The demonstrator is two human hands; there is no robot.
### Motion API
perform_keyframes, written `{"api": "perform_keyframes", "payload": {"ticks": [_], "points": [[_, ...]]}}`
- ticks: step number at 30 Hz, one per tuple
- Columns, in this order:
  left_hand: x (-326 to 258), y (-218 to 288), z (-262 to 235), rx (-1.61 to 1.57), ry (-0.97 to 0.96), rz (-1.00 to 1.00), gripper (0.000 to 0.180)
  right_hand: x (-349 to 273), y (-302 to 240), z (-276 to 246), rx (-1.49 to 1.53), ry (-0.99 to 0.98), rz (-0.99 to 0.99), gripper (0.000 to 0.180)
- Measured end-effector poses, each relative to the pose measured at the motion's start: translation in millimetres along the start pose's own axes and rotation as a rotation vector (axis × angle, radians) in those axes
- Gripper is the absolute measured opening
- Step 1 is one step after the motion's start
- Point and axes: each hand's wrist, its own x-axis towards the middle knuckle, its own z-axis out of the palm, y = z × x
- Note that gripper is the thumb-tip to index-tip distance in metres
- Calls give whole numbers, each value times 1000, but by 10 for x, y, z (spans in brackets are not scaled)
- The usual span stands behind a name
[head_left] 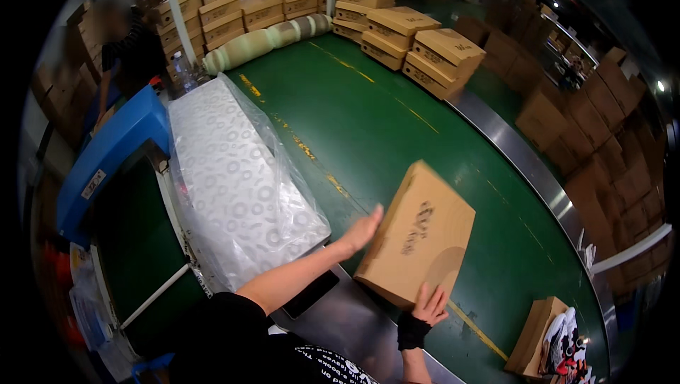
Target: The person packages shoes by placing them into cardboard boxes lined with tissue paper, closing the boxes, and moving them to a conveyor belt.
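A closed brown cardboard shoebox [418,242] with dark print on its lid sits at an angle over the green conveyor belt, between my two hands. My left hand [363,232] is against its left side, thumb up and slightly blurred; its other fingers are partly hidden. My right hand [429,305], with a black band at the wrist, grips the near edge, fingers over the lid and the palm side hidden. I cannot tell whether the box rests fully on the belt. Farther right lies an open shoebox [523,341] with white, black and red shoes [563,338] showing.
Left of the belt [340,122] lies a stack of patterned white paper [234,193] in clear plastic. A dark phone [312,295] rests on the metal edge. A blue machine arch [113,157] stands left. Shoeboxes [443,58] are stacked beyond; a person [127,44] stands far left.
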Motion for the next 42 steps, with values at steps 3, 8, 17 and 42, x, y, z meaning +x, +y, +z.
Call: {"api": "perform_keyframes", "payload": {"ticks": [3, 8, 17, 42], "points": [[113, -558, 305, 549, 238, 320, 58, -78, 19, 119, -77, -20, -31, 57], [242, -409, -54, 76, -188, -114, 57, -68, 46, 124, -77, -141, -78, 63], [63, 113, 70, -553, -415, -164, 67, 791, 201, -989, 192, 2, -64, 66], [-3358, -1097, -3413, -1258, 1207, 82, 100, -1082, 718, 472, 165, -525, 0, 45]]}}
